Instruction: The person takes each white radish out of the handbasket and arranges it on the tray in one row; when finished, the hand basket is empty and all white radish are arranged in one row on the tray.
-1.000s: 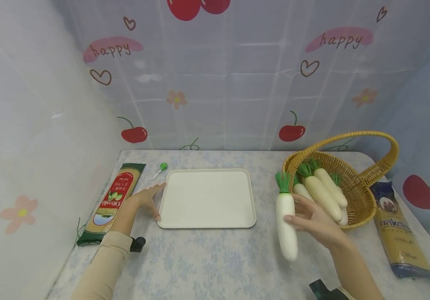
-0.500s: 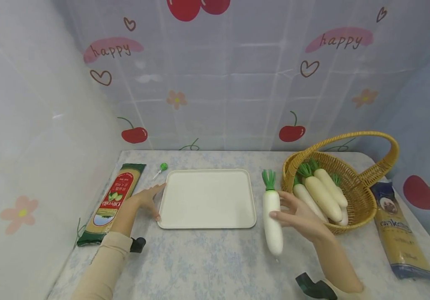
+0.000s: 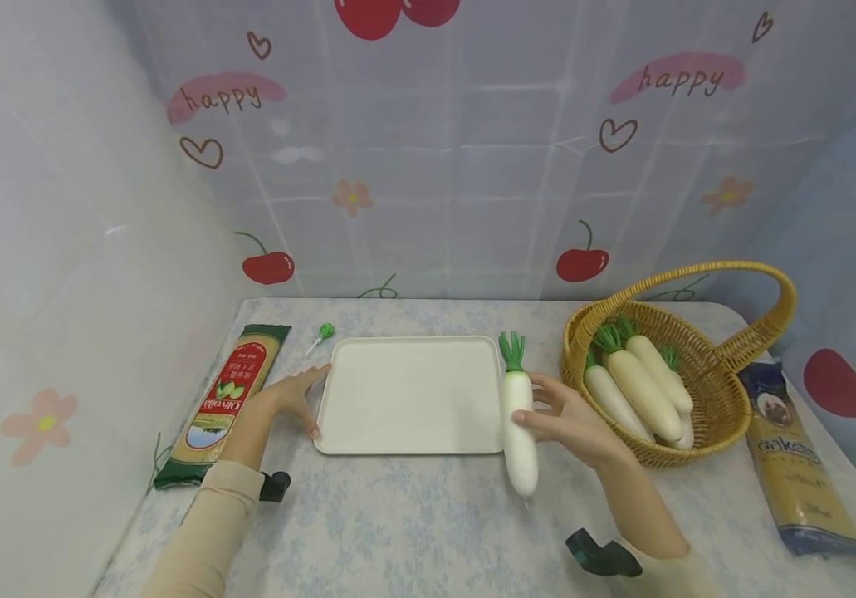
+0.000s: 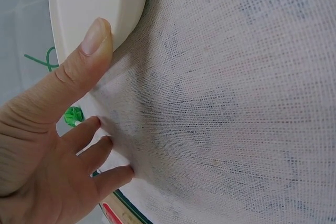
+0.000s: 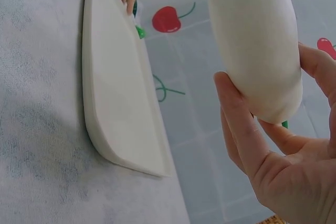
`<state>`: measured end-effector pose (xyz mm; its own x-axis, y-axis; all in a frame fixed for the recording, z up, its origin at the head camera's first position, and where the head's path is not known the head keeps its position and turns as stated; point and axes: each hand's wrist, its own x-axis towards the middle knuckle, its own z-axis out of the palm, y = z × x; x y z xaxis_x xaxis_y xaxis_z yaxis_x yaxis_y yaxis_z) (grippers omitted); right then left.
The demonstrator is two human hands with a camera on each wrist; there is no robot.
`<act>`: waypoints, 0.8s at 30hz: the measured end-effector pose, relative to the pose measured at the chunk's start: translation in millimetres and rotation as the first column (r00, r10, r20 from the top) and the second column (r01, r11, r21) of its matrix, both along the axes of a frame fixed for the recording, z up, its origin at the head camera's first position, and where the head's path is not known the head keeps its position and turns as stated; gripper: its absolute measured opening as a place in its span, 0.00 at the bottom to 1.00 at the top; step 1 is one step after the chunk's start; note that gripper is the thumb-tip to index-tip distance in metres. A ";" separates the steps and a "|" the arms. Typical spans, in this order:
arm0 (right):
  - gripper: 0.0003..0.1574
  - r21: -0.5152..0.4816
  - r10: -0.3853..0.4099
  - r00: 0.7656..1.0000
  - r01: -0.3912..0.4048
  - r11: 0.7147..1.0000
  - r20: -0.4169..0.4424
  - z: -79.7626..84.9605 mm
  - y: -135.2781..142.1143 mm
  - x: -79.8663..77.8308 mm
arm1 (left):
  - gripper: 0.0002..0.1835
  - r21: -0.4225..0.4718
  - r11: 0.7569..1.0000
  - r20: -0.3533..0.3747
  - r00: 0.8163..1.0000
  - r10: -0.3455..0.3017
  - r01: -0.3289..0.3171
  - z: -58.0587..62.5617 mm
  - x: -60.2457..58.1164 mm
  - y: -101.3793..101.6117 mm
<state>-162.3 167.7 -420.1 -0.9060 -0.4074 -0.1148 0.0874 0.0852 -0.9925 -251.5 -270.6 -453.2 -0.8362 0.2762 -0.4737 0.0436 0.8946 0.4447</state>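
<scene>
My right hand (image 3: 573,422) grips a white radish (image 3: 520,436) with a green top around its middle. In the head view the radish covers the right edge of a white rectangular tray (image 3: 408,399); the right wrist view shows it (image 5: 257,40) held up off the table. My left hand (image 3: 287,402) lies at the tray's left edge, its fingers spread and fairly straight. In the left wrist view the left thumb (image 4: 94,43) is against the tray's corner, and the other fingertips are close to the cloth.
A wicker basket (image 3: 730,415) with a tall handle holds several more radishes (image 3: 640,394) at the right. Beside it lies a tan and blue packet (image 3: 794,465). On the left are a red and green pasta packet (image 3: 229,399) and a green lollipop (image 3: 326,331). Curtains stand behind.
My right hand has carried the radish leftward from beside the basket to the tray's right edge. My left hand and the tray have stayed in place.
</scene>
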 end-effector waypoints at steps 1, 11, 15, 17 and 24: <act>0.45 -0.002 0.003 1.000 -0.003 1.000 0.000 0.1 -1.6 -1.2 | 0.68 0.001 1.000 -0.002 1.000 0.000 0.000 -0.1 -0.2 0.1; 0.44 -0.004 0.007 1.000 -0.007 1.000 0.018 2.4 -18.0 -13.2 | 0.70 -0.015 1.000 0.001 1.000 0.024 -0.024 -0.9 -0.9 1.9; 0.46 0.003 0.002 1.000 -0.002 1.000 0.029 5.2 -24.2 -17.7 | 0.69 -0.012 0.999 0.012 0.999 0.031 -0.031 0.2 0.3 2.4; 0.47 0.016 -0.001 1.000 0.000 1.000 0.031 6.5 -27.2 -20.4 | 0.69 -0.006 0.999 0.017 0.999 0.034 -0.034 0.7 0.7 2.3; 0.47 0.029 0.020 1.000 -0.020 0.999 0.020 11.6 -36.6 -32.2 | 0.70 -0.002 0.999 0.013 0.999 0.035 -0.035 1.2 1.3 1.4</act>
